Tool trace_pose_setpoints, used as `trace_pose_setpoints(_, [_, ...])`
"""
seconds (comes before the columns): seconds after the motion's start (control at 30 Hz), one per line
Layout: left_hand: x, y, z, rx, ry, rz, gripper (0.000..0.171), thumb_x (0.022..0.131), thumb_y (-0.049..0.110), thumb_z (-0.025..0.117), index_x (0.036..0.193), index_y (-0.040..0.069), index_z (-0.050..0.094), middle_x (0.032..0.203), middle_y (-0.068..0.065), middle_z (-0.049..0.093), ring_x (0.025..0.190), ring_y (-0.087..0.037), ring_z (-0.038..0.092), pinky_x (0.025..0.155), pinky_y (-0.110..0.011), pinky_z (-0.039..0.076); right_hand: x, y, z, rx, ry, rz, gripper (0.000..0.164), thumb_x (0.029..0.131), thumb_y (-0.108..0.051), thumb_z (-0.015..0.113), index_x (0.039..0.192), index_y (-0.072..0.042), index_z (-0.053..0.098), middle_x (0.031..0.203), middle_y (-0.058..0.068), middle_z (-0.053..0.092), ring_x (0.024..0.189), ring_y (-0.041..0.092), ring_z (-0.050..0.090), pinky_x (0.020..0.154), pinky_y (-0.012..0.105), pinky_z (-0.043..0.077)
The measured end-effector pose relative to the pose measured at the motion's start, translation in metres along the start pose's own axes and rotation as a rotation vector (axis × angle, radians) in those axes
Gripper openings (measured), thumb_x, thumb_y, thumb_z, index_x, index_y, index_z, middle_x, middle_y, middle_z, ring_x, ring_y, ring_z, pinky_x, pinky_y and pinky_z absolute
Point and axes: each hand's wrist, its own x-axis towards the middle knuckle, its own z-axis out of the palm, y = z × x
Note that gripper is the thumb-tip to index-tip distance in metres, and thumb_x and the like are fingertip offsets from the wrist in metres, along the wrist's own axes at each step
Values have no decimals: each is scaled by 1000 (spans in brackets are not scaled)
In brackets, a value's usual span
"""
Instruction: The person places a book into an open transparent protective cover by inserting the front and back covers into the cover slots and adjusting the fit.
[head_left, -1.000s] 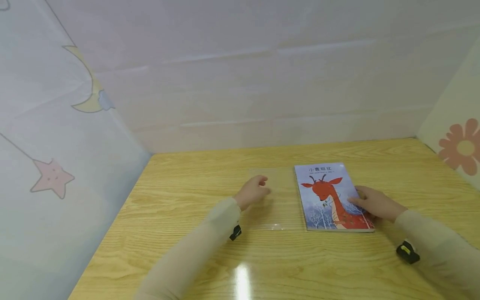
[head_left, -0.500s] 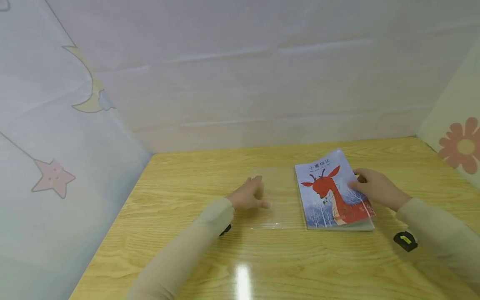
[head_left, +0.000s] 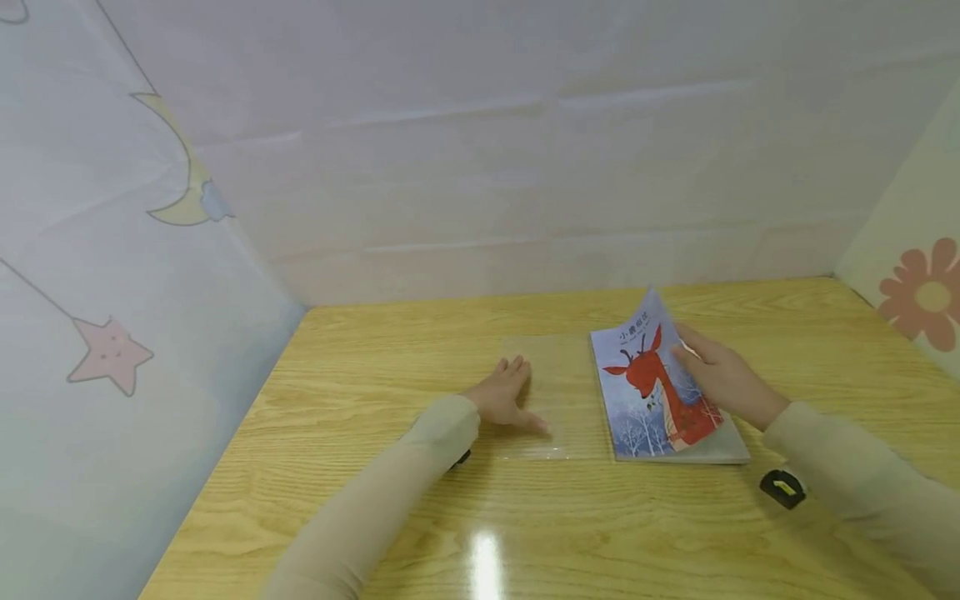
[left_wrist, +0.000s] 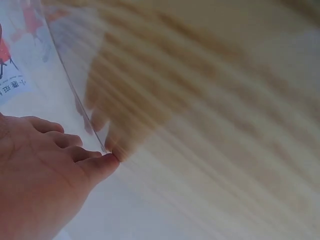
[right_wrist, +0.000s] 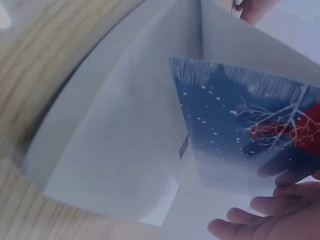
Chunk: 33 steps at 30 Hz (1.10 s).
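Note:
A picture book (head_left: 637, 421) with a red deer on its blue cover lies right of centre on the wooden table. Its front cover curls up at the right side, baring a pale page (head_left: 723, 446). My right hand (head_left: 727, 379) holds that cover by its right edge, thumb on the outer face. The right wrist view has its fingers (right_wrist: 270, 205) beneath a blue snowy printed panel (right_wrist: 220, 120). To the book's left lies a clear plastic sheet (head_left: 566, 375). My left hand (head_left: 502, 398) rests at the sheet's left part with fingers spread. In the left wrist view its fingertips (left_wrist: 111, 159) meet the sheet's edge.
The wooden table (head_left: 360, 367) runs back to a pale hanging wall cloth (head_left: 450, 167). Printed side panels, one with a pink star (head_left: 111, 354) and one with a flower (head_left: 930, 296), close in left and right. Glare (head_left: 485, 567) shines on the front.
My right hand has lifted the book's front cover and moved it up and leftward, exposing the page below. My left hand has spread its fingers and lowered onto the plastic sheet.

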Motion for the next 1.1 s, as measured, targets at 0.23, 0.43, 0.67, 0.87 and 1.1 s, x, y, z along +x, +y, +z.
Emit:
trace_pose_setpoints(0.23, [3, 3, 3, 123, -31, -49, 113, 82, 57, 70, 156, 6, 3, 162, -11, -5, 147, -32, -5, 118, -41, 8, 6, -10, 13, 23, -20, -54, 64, 108, -37, 29, 151, 8, 16, 154, 33, 13, 140, 52, 11, 108, 66, 16])
trace_pose_setpoints(0.43, [0, 8, 4, 208, -53, -69, 113, 81, 61, 68, 157, 9, 3, 161, -12, -9, 147, -32, -9, 118, -44, 8, 12, -14, 27, -27, -53, -111, 60, 108, -35, 28, 149, 8, 24, 154, 32, 19, 140, 53, 12, 109, 67, 13])
trace_pose_setpoints(0.67, [-2, 13, 3, 217, -51, -78, 111, 82, 62, 67, 157, 12, 3, 162, -9, -9, 147, -29, -9, 118, -42, 8, 20, -12, 41, -190, -138, -159, 57, 108, -31, 31, 150, 6, 23, 153, 34, 16, 138, 56, 9, 109, 67, 10])
trace_pose_setpoints(0.87, [2, 9, 7, 238, -43, -87, 112, 80, 63, 67, 157, 12, 4, 162, -9, -8, 147, -29, -8, 118, -41, 9, 22, -14, 58, -400, -101, -146, 60, 105, -34, 40, 148, 7, 31, 152, 29, 28, 135, 54, 23, 101, 68, 28])
trace_pose_setpoints(1.1, [5, 5, 9, 231, -35, -85, 111, 81, 63, 67, 157, 13, 5, 162, -8, -6, 147, -29, -7, 118, -42, 10, 30, -13, 73, -407, -90, -161, 56, 101, -24, 46, 144, 10, 37, 151, 30, 29, 135, 59, 17, 105, 69, 21])
